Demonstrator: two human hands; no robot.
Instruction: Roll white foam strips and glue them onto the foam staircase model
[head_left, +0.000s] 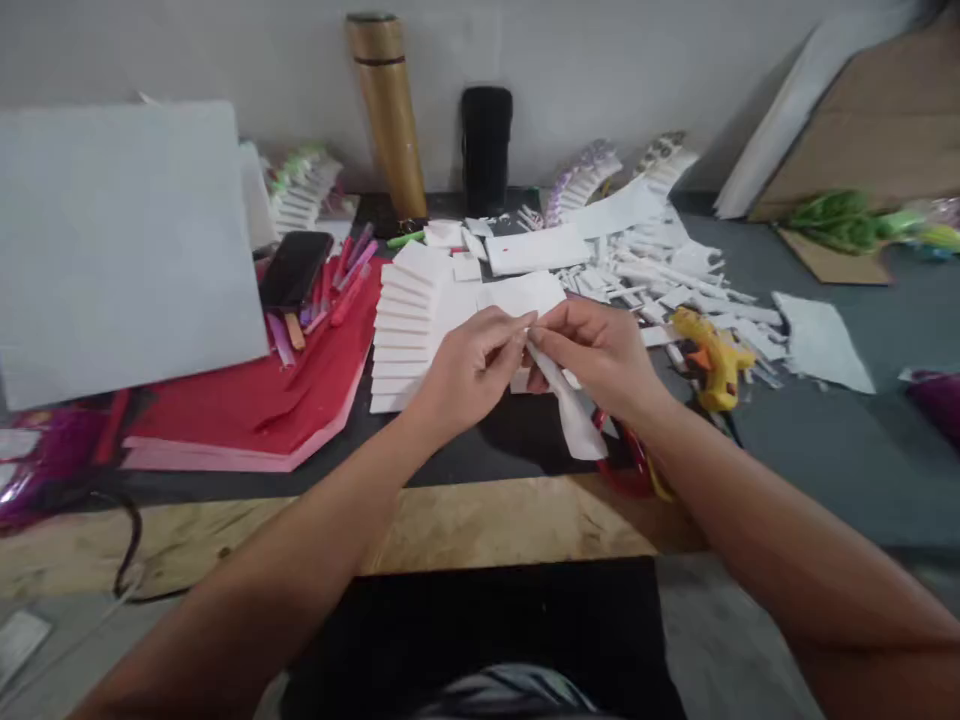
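My left hand (480,365) and my right hand (592,350) meet over the middle of the table, fingertips pinched together. Between them is the narrow upper end of a white paper strip (577,420), whose wider end hangs down under my right hand. Behind my left hand lies a white piece with stepped, fanned slats (401,335). Below my right wrist, partly hidden, are red-handled scissors (626,470). A yellow glue gun (712,360) lies right of my right hand.
White foam or paper scraps (660,270) are heaped behind my right hand. Red sheets (247,410), markers (352,280) and a dark phone (296,270) lie to the left, near a large white board (127,250). A gold bottle (390,120) and a black case (486,145) stand at the wall.
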